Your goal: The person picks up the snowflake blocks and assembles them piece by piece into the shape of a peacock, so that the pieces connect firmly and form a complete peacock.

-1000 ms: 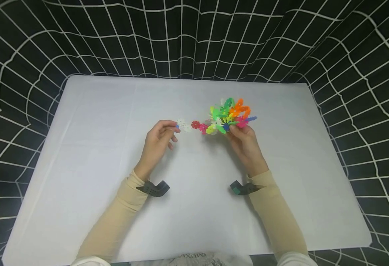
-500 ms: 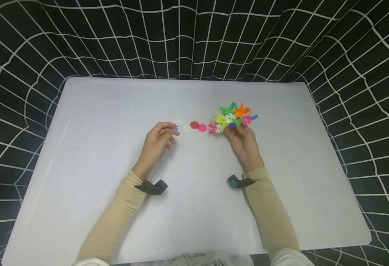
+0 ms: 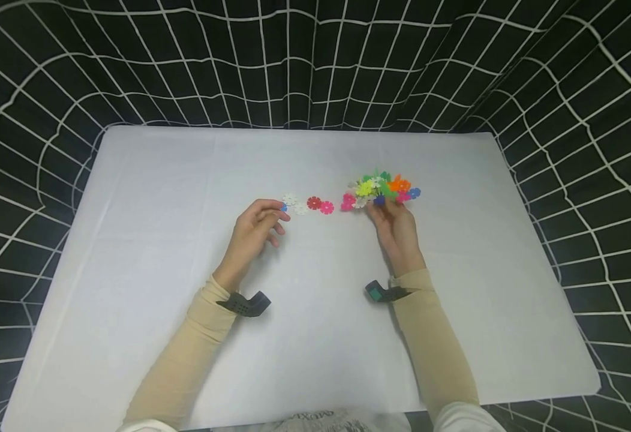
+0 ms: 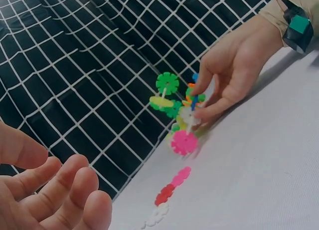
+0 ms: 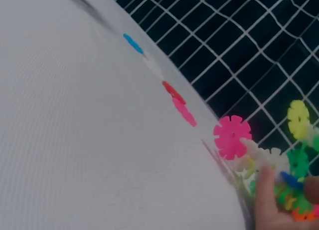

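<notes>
My right hand (image 3: 399, 231) pinches a cluster of interlocking plastic snowflake discs (image 3: 385, 189), green, yellow, white, orange, blue and pink, held over the table. In the left wrist view a pink disc (image 4: 184, 142) hangs at its lower end, with thumb and fingers on a blue piece (image 4: 194, 102). My left hand (image 3: 253, 231) hovers with loosely bent fingers near a blue disc (image 3: 284, 207), partly hidden by them in the head view. The left wrist view shows nothing in this hand. Between the hands lie white discs (image 3: 300, 209), a red disc (image 3: 314, 203) and a pink disc (image 3: 327, 207).
A white-covered table (image 3: 148, 252) lies beneath both hands. Behind it and at the sides hangs a black curtain (image 3: 294, 66) with a white grid. A dark wrist device (image 3: 248, 304) sits on the left sleeve, and another device (image 3: 385, 292) on the right one.
The right hand has turned the disc cluster and lowered it slightly; yellow and pink discs at its left end have shifted away from the flat row. The left hand has barely moved.
</notes>
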Demonstrator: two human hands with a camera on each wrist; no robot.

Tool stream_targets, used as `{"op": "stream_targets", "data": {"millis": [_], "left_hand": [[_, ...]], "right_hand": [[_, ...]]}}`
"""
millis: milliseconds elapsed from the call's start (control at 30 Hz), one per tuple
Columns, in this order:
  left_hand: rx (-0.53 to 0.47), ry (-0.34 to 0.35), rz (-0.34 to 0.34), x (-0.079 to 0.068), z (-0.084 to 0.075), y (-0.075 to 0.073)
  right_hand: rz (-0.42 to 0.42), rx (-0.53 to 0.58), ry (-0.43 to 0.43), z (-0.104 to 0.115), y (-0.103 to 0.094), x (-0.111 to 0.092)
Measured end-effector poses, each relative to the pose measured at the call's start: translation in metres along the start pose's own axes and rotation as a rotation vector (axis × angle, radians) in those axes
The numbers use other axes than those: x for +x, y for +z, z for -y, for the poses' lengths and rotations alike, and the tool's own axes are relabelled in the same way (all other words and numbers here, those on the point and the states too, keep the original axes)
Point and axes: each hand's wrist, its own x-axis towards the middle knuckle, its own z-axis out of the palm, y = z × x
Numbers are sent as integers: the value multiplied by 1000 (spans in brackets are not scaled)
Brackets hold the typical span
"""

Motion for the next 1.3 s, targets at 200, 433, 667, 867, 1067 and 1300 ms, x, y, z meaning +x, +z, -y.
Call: {"op": "stream_targets", "data": {"millis": [200,433,667,867,1067,1300], "left_hand": [[8,-12,1,1,1,-1],[5,-17,-5,1,-1,-2],[25,-37,-37,5,1,-11],[112,-42,-83,17,9,-25],[390,-76,-81,32,22,-33],[781,-64,4,48,29,-27]], "right_hand": [[-54,-156,35,7,2,-12],[-8,-118,80,21,0,-36],[-23,-236,163,21,-5,-58],[138,-684,183,4,9,-65],[319,-1312,14,-10,47,-46],[315,-1923,-149,-36,84,-17]]}}
